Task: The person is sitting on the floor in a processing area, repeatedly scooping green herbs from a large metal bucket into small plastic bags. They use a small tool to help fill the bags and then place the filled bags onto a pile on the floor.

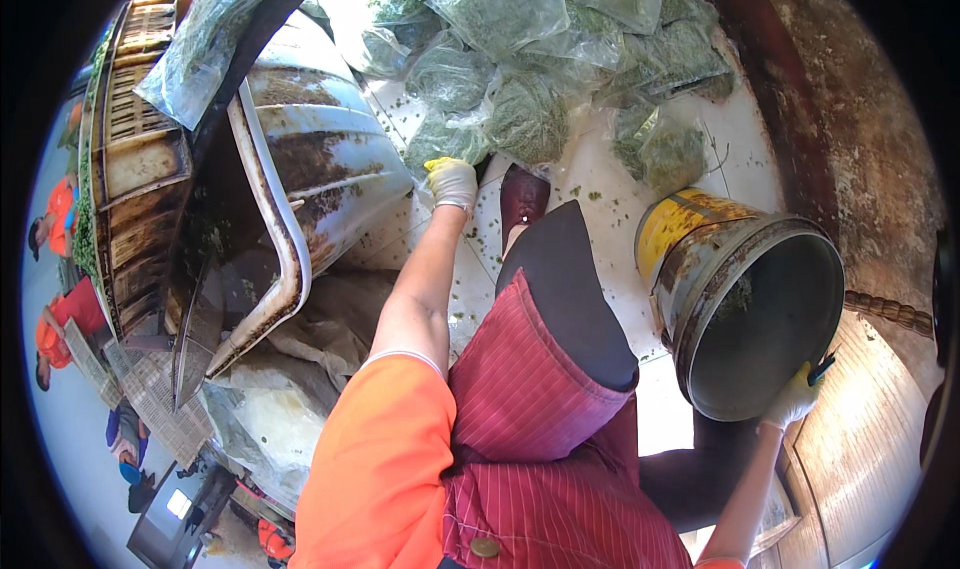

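My left hand (451, 181), in a pale glove with yellow fingertips, grips the near edge of a clear plastic bag of small green berries or buds (447, 140) on the floor. My right hand (793, 400), gloved too, is at the lower rim of a rusty metal bucket (679, 306) with a yellow band. A small dark teal tool (821, 369) sticks out from its fingers; its kind is unclear. The bucket's mouth tilts towards me, and a little green residue clings inside. Whether the right hand also grips the rim, I cannot tell.
Many similar filled bags (517, 14) are heaped ahead. At left lie a rusty white ribbed container (330, 141) and a crumpled plastic sheet (277, 426). Green bits dot the tiled floor (600, 246). A rusty wall (862, 119) rises at right. Several people in orange (56, 213) are at far left.
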A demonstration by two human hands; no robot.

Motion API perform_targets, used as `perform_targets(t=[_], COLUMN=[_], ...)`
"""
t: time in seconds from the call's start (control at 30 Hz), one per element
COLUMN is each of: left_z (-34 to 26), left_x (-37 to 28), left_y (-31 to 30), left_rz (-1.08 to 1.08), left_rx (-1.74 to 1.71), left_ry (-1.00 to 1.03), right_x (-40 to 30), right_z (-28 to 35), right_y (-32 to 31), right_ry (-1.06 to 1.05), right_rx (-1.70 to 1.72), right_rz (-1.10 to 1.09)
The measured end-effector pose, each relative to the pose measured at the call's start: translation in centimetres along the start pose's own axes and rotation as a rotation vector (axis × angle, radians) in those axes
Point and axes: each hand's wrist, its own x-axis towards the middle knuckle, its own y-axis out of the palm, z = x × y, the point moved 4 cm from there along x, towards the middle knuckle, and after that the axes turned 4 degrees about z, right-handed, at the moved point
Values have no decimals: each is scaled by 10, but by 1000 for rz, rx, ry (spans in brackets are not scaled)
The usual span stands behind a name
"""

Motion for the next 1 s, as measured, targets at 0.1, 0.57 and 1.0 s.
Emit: perform_targets(t=[0.1, 0.57, 1.0], left_z=[10, -7, -150], left_x=[-6, -110, -349], left_y=[-60, -429, -490], left_rz=[-153, 423, 719], left_rx=[-126, -2195, -1957], left_ry=[85, 813, 778], right_x=[-3, -70, -146], right_z=[-5, 195, 184], right_y=[-1, -101, -187], right_ry=[5, -351, -402], right_rx=[-41, 949, 1202], right_rz=[-20, 155, 181])
